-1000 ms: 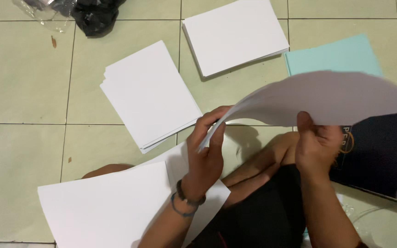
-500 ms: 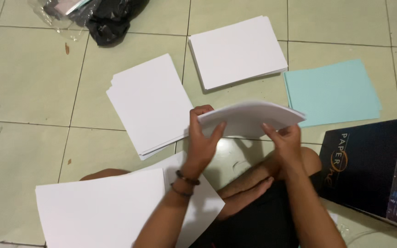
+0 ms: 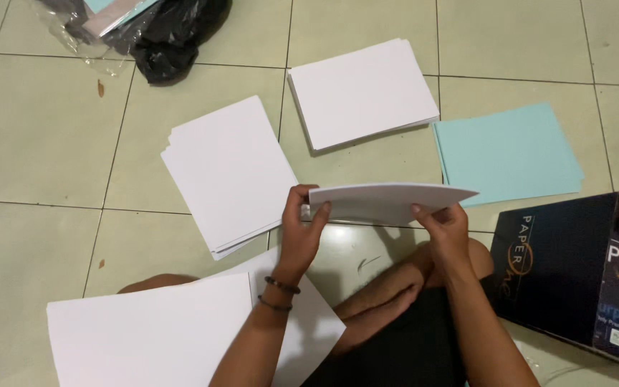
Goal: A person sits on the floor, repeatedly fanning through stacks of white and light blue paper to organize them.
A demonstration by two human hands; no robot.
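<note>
Both hands, left (image 3: 302,233) and right (image 3: 447,231), are gripping a folded sheet (image 3: 388,201) above the tiled floor (image 3: 30,143), paper stacks (image 3: 227,172) lying around.

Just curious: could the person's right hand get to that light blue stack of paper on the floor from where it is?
Probably yes: the light blue paper stack lies just beyond the right hand, nothing between them, though that hand now grips the folded white sheet.

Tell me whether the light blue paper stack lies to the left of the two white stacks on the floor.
No: the light blue paper stack lies right of both white stacks, beside the dark box.
</note>
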